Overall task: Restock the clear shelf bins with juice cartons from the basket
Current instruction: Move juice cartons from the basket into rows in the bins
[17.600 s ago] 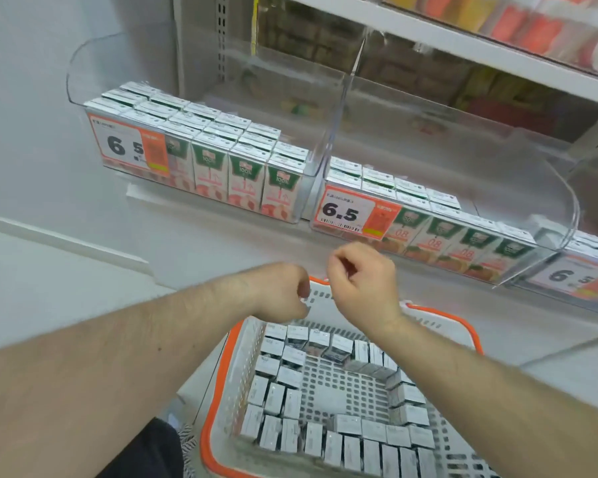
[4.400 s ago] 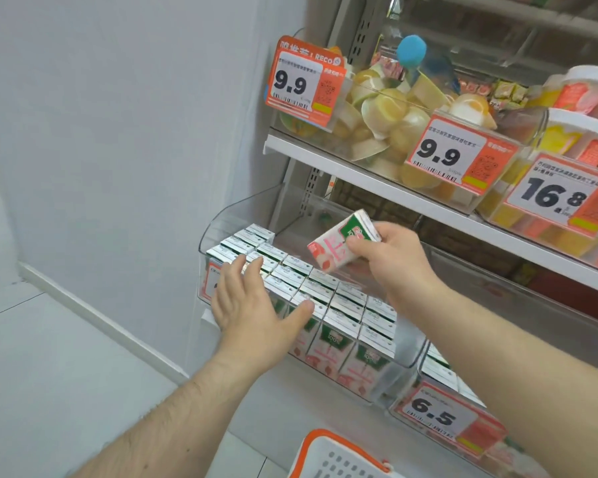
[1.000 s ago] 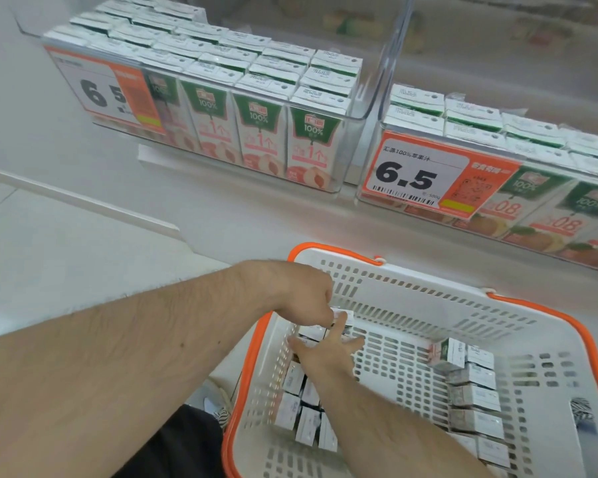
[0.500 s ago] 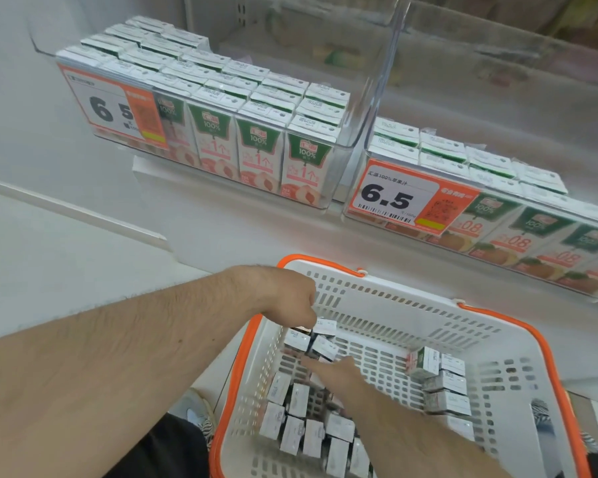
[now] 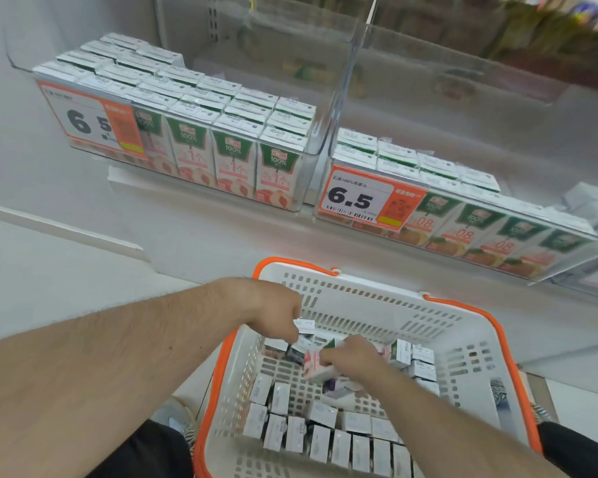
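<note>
Since half a second ago our right hand [image 5: 351, 357] has gone from reaching flat over the cartons to curling its fingers [image 5: 328, 357] round one peach juice carton [image 5: 316, 367], which now sits tilted, lifted off the rows at the middle of the basket [image 5: 370, 291]; the view has also swung a little, so the bins sit lower. Our left hand [image 5: 277, 313] hovers at about ten o'clock from the right one, over the cartons in the basket's far left corner; its fingers point down and are partly hidden, so we cannot tell whether they hold a carton. To do this pick well, we should, in our judgement, grip the carton across its broad faces, lift it straight up until it clears its neighbours, and turn it upright with the printed front toward us before it reaches the shelf. The remaining cartons [image 5: 325, 439] line the basket's near and side walls, so the open middle is our lifting room. At eleven o'clock the left clear bin [image 5: 311, 146] looks nearly full at the front, with room only toward its back; at one o'clock the right clear bin [image 5: 567, 236] shows more free depth behind its rows. The tall clear divider [image 5: 346, 81] between the bins and the bins' front lips are the edges to clear, and the basket's orange rim [image 5: 292, 263] lies just beneath the path upward.
</note>
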The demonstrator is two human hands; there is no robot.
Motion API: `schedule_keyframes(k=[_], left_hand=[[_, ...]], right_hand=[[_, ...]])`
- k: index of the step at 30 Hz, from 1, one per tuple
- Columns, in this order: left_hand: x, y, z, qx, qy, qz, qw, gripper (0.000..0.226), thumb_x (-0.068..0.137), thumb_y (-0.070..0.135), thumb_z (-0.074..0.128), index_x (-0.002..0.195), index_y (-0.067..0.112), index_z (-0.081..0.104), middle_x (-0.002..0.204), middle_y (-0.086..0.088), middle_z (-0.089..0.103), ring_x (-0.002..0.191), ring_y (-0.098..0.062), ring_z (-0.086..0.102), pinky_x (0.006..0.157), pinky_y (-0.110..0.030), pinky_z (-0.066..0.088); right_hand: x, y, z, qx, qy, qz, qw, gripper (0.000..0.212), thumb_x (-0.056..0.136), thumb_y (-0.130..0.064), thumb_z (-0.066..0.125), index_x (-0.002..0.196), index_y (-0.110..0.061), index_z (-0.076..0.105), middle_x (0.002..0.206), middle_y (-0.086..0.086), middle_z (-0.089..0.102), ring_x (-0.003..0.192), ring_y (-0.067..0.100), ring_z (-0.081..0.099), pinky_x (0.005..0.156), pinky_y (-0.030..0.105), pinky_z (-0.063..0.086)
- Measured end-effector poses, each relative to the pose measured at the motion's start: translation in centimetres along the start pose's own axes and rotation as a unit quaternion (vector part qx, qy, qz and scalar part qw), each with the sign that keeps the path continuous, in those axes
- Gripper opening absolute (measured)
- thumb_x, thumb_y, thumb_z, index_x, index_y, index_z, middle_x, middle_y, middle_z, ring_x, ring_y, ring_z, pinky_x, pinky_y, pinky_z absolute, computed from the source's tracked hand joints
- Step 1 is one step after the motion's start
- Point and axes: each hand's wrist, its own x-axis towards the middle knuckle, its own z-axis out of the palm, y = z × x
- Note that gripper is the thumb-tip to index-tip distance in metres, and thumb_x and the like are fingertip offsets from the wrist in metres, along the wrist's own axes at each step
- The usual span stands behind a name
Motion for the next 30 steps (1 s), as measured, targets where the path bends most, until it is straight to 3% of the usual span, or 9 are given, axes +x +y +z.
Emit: schedule_keyframes(k=[3, 5, 9, 12, 19, 23, 25, 27, 30], left_hand=[[-0.9, 1.5, 0.2, -0.032, 0.043, 0.046, 0.998, 0.075, 0.083, 0.053, 0.066, 0.145, 0.024, 0.035, 0.145, 0.004, 0.044, 0.127, -0.018, 0.047, 0.105, -0.034, 0.042], [-1.7, 2.8, 0.7, -0.080, 0.080, 0.096, 0.989, 0.092, 0.075, 0.055, 0.075, 0.149, 0.025, 0.028, 0.151, 0.006, 0.038, 0.132, -0.016, 0.042, 0.106, -0.030, 0.039], [-3.0, 5.1, 1.5, -0.231, 0.148, 0.147, 0.950, 0.055, 0.071, 0.029, 0.083, 0.115, 0.020, 0.051, 0.104, 0.000, 0.072, 0.089, -0.018, 0.070, 0.079, -0.035, 0.057], [-4.2, 5.6, 1.1, -0.367, 0.165, 0.169, 0.900, 0.035, 0.071, 0.009, 0.080, 0.100, 0.011, 0.059, 0.075, -0.010, 0.074, 0.064, -0.023, 0.070, 0.066, -0.038, 0.059], [-5.3, 5.7, -1.2, -0.546, 0.169, 0.190, 0.798, 0.031, 0.068, 0.002, 0.080, 0.094, 0.010, 0.065, 0.087, -0.009, 0.072, 0.077, -0.021, 0.063, 0.070, -0.030, 0.047], [-7.4, 5.4, -3.2, -0.386, 0.145, 0.244, 0.878, 0.044, 0.055, 0.010, 0.077, 0.097, 0.014, 0.062, 0.091, -0.002, 0.065, 0.076, -0.014, 0.062, 0.060, -0.031, 0.052], [-7.7, 6.5, -3.2, -0.219, 0.185, 0.262, 0.922, 0.054, 0.055, 0.016, 0.079, 0.107, 0.022, 0.065, 0.122, 0.009, 0.054, 0.107, -0.007, 0.058, 0.085, -0.034, 0.054], [-7.0, 8.3, -2.6, -0.101, 0.224, 0.288, 0.925, 0.051, 0.060, 0.020, 0.080, 0.108, 0.026, 0.066, 0.144, 0.015, 0.028, 0.133, 0.000, 0.033, 0.103, -0.025, 0.041], [-4.9, 9.8, -2.2, -0.028, 0.280, 0.304, 0.910, 0.042, 0.062, 0.023, 0.078, 0.102, 0.030, 0.068, 0.146, 0.018, 0.017, 0.132, -0.004, 0.034, 0.100, -0.024, 0.043]], right_hand=[[-4.3, -1.5, -3.9, 0.053, -0.023, -0.042, 0.997, 0.030, 0.066, -0.032, 0.071, 0.083, -0.014, 0.054, 0.076, 0.003, 0.047, 0.063, 0.021, 0.051, 0.047, 0.027, 0.047], [-7.4, -2.8, -6.0, 0.094, -0.057, -0.078, 0.991, 0.027, 0.068, -0.028, 0.070, 0.086, -0.012, 0.058, 0.078, 0.007, 0.053, 0.064, 0.024, 0.056, 0.050, 0.030, 0.050], [-12.1, -4.2, -8.6, 0.170, -0.128, -0.142, 0.967, 0.035, 0.072, -0.041, 0.074, 0.095, -0.015, 0.071, 0.081, 0.011, 0.068, 0.064, 0.026, 0.063, 0.048, 0.027, 0.046], [-14.6, -3.6, -9.5, 0.213, -0.132, -0.181, 0.951, 0.058, 0.078, -0.062, 0.062, 0.108, -0.013, 0.069, 0.092, 0.014, 0.068, 0.064, 0.021, 0.062, 0.044, 0.026, 0.046], [-18.2, -1.4, -11.5, 0.299, -0.057, -0.225, 0.925, 0.020, 0.087, 0.004, 0.066, 0.101, -0.010, 0.060, 0.083, 0.008, 0.065, 0.059, 0.010, 0.062, 0.050, 0.024, 0.051], [-19.1, -1.1, -12.9, 0.396, 0.012, -0.179, 0.901, 0.020, 0.089, -0.018, 0.071, 0.102, -0.005, 0.064, 0.096, 0.019, 0.070, 0.063, 0.024, 0.068, 0.049, 0.026, 0.054], [-19.2, -1.5, -14.0, 0.457, 0.020, -0.141, 0.878, 0.025, 0.089, -0.021, 0.071, 0.104, -0.002, 0.066, 0.086, 0.016, 0.073, 0.061, 0.023, 0.070, 0.050, 0.025, 0.056], [-18.8, -2.2, -15.1, 0.504, -0.007, -0.122, 0.855, 0.019, 0.091, -0.014, 0.068, 0.105, -0.001, 0.066, 0.085, 0.016, 0.071, 0.066, 0.023, 0.070, 0.054, 0.026, 0.059], [-17.4, -2.8, -16.2, 0.511, -0.039, -0.129, 0.849, 0.020, 0.090, -0.003, 0.061, 0.109, 0.001, 0.065, 0.095, 0.018, 0.066, 0.070, 0.025, 0.070, 0.065, 0.027, 0.061]])
